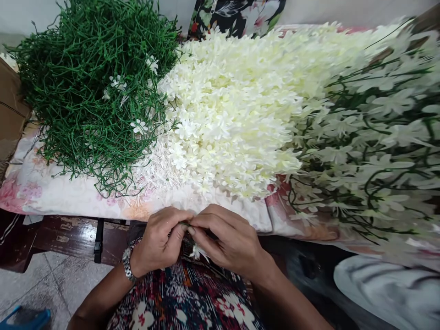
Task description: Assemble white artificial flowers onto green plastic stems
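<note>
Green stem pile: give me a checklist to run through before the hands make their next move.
1. Left hand and right hand meet at the fingertips: ok.
2. Small green piece within their grip: ok.
3. White flower below the fingers joined to that piece: cannot tell.
4. Green stem pile free of white flowers: not ok, a few lie on it.
5. White flower heap in view: ok.

No readable text, label, brand, number or sign shows on anything in the head camera's view.
</note>
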`<state>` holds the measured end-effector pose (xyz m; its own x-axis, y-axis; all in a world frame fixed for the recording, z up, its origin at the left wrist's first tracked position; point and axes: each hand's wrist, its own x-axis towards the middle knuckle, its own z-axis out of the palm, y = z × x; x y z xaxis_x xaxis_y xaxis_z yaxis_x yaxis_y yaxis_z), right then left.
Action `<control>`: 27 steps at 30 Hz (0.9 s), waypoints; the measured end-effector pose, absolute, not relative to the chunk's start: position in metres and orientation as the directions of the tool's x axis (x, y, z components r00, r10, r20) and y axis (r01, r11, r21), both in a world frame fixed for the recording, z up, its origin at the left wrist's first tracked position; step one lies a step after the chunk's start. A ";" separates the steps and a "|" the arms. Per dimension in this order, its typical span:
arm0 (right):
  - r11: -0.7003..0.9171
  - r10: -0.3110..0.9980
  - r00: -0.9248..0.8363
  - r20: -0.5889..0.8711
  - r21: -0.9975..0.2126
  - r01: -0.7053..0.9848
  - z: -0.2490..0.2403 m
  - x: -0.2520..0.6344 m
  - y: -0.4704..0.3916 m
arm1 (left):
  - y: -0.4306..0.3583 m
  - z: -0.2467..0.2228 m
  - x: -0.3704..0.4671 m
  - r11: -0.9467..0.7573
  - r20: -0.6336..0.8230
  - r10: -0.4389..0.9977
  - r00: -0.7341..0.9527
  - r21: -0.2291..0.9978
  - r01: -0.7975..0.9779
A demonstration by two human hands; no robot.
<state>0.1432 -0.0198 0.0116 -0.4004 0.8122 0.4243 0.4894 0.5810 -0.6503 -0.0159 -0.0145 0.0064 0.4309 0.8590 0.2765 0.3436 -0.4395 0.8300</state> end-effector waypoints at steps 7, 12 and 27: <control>0.524 0.844 -0.323 0.429 -0.523 0.672 0.009 0.157 -0.012 | -0.013 -0.002 -0.019 -0.386 0.277 0.891 0.360 0.879 0.280; 0.218 0.906 -0.171 0.388 -0.080 0.973 0.009 0.161 0.005 | -0.008 -0.001 -0.022 -0.334 0.243 0.914 0.326 0.906 0.261; 0.233 0.964 -0.117 0.240 -0.543 0.806 0.016 0.154 0.002 | -0.013 -0.007 -0.023 -0.089 0.082 0.972 0.218 0.996 0.021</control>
<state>0.1536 0.0021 0.0156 -0.1170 0.9636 0.2404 0.8064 0.2335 -0.5433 -0.0228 -0.0127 -0.0066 0.2181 0.9725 0.0819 0.0210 -0.0886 0.9958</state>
